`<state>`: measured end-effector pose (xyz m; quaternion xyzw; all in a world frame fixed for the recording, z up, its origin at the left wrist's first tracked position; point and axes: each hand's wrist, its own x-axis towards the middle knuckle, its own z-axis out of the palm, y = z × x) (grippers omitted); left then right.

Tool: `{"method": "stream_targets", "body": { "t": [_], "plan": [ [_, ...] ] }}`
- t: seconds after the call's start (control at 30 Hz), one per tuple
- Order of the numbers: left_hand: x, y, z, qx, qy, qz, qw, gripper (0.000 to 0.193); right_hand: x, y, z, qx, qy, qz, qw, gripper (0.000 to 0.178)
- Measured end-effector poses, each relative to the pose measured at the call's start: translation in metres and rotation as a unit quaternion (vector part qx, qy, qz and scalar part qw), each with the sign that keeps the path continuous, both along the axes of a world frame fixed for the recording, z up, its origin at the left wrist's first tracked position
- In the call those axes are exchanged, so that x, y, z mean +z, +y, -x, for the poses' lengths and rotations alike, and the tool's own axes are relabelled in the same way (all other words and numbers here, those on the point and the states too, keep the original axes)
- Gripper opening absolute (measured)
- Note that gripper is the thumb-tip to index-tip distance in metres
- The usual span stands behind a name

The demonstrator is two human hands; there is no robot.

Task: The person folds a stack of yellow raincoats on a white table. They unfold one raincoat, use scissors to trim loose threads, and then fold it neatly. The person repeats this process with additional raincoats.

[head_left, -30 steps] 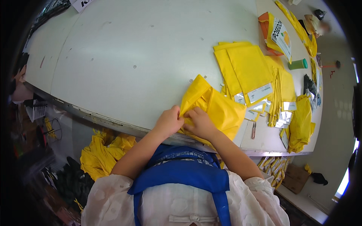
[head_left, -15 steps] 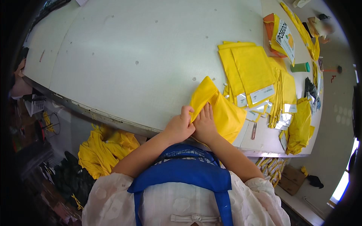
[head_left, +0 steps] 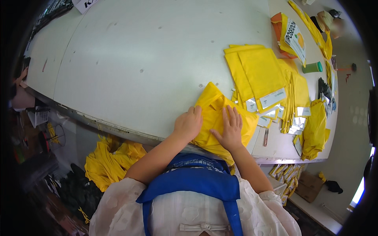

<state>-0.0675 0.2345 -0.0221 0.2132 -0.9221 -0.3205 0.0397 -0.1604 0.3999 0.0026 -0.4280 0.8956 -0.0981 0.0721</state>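
Bright, diffuse light across the white tabletop (head_left: 130, 43), falling off into dimness below its edge; at far right, a window (head_left: 359, 192) burnt out to white, with pale spots of light on the adjacent wall (head_left: 350, 90); soft shading in the creases of the yellow fabric (head_left: 208, 126); glare on the clear plastic sleeves (head_left: 301, 111); dark garments (head_left: 80, 188) at lower left nearly lost in shadow; table front sharp but bowed, the periphery smeared, the corners black.
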Motion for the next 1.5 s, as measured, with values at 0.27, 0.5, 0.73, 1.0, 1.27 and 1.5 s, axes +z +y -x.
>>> {"method": "stream_targets", "body": {
  "t": [0.27, 0.5, 0.73, 1.0, 1.27, 1.5],
  "plan": [
    [0.001, 0.035, 0.025, -0.150, 0.035, 0.018, 0.988, 0.010, -0.037, -0.008, -0.002, -0.017, 0.026, -0.074, 0.997, 0.056],
    [-0.012, 0.040, 0.040, -0.160, -0.013, 0.036, 0.986, 0.008, -0.044, 0.007, 0.009, -0.077, -0.116, 0.223, 0.965, 0.053],
    [-0.025, 0.047, 0.054, -0.157, -0.091, 0.086, 0.980, 0.008, -0.010, 0.025, -0.049, 0.212, -0.090, 0.239, 0.943, 0.021],
    [-0.010, 0.042, 0.060, -0.145, -0.159, 0.039, 0.976, 0.012, -0.025, 0.015, -0.054, 0.243, 0.025, 0.227, 0.943, 0.021],
    [-0.009, 0.034, 0.061, -0.151, -0.155, 0.022, 0.976, 0.015, -0.028, 0.010, -0.059, 0.262, 0.038, 0.202, 0.943, 0.013],
    [-0.010, 0.031, 0.063, -0.154, -0.163, 0.016, 0.974, 0.016, -0.032, 0.010, -0.063, 0.271, 0.037, 0.188, 0.943, 0.013]
  ]
}}
